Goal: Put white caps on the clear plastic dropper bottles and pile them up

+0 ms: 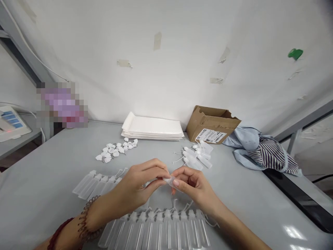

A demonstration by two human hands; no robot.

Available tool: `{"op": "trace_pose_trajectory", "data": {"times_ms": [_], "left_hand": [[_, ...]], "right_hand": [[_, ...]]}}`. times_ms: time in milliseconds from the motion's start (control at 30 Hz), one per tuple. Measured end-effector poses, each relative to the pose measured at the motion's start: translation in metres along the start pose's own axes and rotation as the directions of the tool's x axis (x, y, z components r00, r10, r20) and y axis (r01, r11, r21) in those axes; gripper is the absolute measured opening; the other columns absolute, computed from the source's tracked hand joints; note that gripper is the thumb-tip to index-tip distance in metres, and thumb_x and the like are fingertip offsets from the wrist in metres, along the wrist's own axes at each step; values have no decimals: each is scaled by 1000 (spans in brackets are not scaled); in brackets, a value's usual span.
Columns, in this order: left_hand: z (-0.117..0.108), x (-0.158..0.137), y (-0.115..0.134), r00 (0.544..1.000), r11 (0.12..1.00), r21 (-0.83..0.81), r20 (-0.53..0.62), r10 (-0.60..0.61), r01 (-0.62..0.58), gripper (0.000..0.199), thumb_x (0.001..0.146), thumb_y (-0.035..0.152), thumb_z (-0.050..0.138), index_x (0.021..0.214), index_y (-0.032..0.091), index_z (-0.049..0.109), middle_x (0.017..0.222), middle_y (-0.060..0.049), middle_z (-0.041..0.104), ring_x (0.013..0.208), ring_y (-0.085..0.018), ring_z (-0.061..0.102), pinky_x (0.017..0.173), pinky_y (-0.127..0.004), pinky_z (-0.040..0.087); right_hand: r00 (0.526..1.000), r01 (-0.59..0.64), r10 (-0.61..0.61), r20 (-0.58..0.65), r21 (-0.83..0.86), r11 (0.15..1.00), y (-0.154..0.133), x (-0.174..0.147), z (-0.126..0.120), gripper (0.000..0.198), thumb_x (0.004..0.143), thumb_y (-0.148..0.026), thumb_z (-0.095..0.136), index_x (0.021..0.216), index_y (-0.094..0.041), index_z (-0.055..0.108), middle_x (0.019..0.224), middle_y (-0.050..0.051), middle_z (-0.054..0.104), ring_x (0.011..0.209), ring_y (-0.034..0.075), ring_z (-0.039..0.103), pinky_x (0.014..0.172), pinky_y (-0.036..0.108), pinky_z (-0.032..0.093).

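A small translucent plastic squeeze bottle [171, 181] is held between my two hands above the table, tilted on its side. My right hand [195, 185] is closed around its body, thumb on top, hiding most of it. With thumb and fingertips, my left hand [142, 180] pinches the white cap at the bottle's neck. Below my hands stretches a row of similar bottles [159, 231] lying side by side, with thin strings at their necks. More bottles [95, 184] lie left of my left hand, partly covered by the forearm. Loose white caps [114, 150] are scattered behind them.
A pile of bottles with strings [194, 158] lies before an opened cardboard box [212, 125]. White padded envelopes [154, 127] are stacked by the wall. At right, light blue and striped cloth [269, 152] rests over a long black object [299, 201].
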State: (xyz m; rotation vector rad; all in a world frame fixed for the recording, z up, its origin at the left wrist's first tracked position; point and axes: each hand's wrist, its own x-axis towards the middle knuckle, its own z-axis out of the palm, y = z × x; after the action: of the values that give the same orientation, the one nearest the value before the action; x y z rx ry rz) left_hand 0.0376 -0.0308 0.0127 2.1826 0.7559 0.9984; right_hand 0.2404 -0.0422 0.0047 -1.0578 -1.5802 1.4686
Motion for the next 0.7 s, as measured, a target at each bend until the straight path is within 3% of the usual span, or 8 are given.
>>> {"op": "trace_pose_trajectory", "data": {"times_ms": [167, 233, 300, 400, 500, 600, 700], "left_hand": [[5, -2, -3, 986, 984, -68, -20, -168, 166, 37, 87, 18, 55, 123, 23, 52, 112, -6, 60, 98, -16, 60, 85, -29, 55], [5, 0, 0, 961, 960, -100, -69, -269, 262, 42, 84, 28, 60, 124, 22, 49, 115, -6, 59, 103, -18, 60, 88, -31, 55], [4, 2, 5, 906, 911, -129, -122, -406, 391, 39, 83, 37, 60, 118, 21, 52, 109, -6, 62, 99, -20, 62, 84, -32, 56], [2, 7, 8, 807, 798, -199, -49, -588, 569, 32, 88, 47, 48, 93, 18, 61, 82, -4, 66, 76, -18, 65, 68, -29, 57], [3, 8, 6, 789, 726, -326, 123, -602, 605, 45, 90, 52, 39, 69, 16, 57, 64, -1, 59, 58, -15, 61, 53, -25, 53], [5, 7, 2, 770, 669, -385, 244, -590, 635, 43, 88, 50, 45, 65, 16, 54, 56, 2, 54, 48, -12, 57, 47, -22, 49], [7, 5, 2, 752, 645, -390, 284, -595, 657, 39, 88, 47, 47, 65, 16, 54, 51, 4, 53, 44, -10, 55, 46, -20, 46]], "right_hand": [[973, 137, -178, -149, -253, 958, 6, 1, 1, 23, 84, -37, 60, 91, -16, 62, 67, 2, 68, 59, 13, 58, 53, 23, 42], [927, 209, -307, -214, -384, 900, 11, 2, 1, 20, 85, -35, 60, 90, -16, 62, 68, 2, 67, 54, 12, 55, 49, 22, 42], [862, 277, -445, -242, -510, 814, 16, 2, 0, 17, 85, -33, 60, 91, -17, 61, 70, 1, 66, 49, 10, 50, 45, 21, 42], [761, 363, -627, -167, -691, 625, 22, 2, -1, 14, 87, -29, 59, 95, -17, 59, 75, 3, 68, 44, 9, 47, 42, 21, 42], [679, 451, -734, -8, -785, 425, 24, 2, -1, 12, 90, -25, 56, 99, -17, 57, 77, 5, 70, 46, 10, 52, 44, 22, 45], [631, 500, -772, 75, -800, 331, 23, 1, -1, 12, 90, -21, 55, 101, -18, 57, 76, 6, 70, 56, 13, 62, 50, 23, 50], [606, 508, -789, 102, -813, 285, 22, 2, -3, 12, 89, -17, 56, 101, -17, 58, 77, 7, 70, 63, 16, 65, 54, 25, 53]]}}
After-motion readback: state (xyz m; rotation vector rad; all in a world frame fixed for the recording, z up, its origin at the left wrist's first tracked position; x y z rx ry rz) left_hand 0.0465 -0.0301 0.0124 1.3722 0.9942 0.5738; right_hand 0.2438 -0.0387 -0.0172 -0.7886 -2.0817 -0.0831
